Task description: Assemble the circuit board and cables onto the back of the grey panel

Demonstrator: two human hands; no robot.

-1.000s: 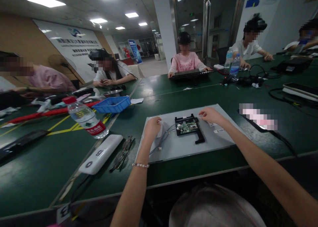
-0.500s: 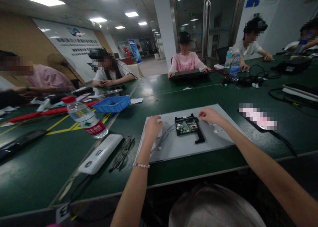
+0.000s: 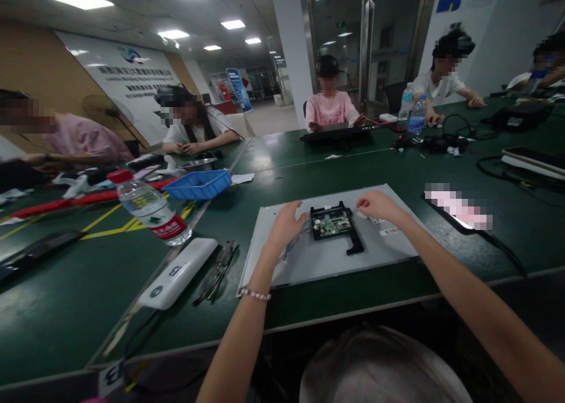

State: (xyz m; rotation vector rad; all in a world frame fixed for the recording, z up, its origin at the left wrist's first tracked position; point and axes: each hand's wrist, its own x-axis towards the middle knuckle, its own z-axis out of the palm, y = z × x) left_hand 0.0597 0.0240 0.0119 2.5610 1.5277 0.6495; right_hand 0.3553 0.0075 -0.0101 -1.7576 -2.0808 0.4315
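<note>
Red-capped clear bottle (image 3: pixel 154 215), glossy white power bank (image 3: pixel 179 273), folded glasses (image 3: pixel 216 273) left of flat grey panel (image 3: pixel 326 262) on green bench (image 3: pixel 309 167). Left hand (image 3: pixel 286 223) arched, fingers parted, released, near thin cables (image 3: pixel 289 247). Circuit board (image 3: pixel 331 225) in angular black bracket (image 3: pixel 354 235), mid-panel. Right hand (image 3: pixel 379 206) angled inward, fingers bunched; grasp unclear.

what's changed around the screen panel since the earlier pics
The left hand moved right, toward the green circuit board, and now partly covers the thin grey cables. Across the table, the hands of the person in the pink top shifted inward. No clear new grasp or release shows. The board and flat grey metal panel stayed put.
</note>
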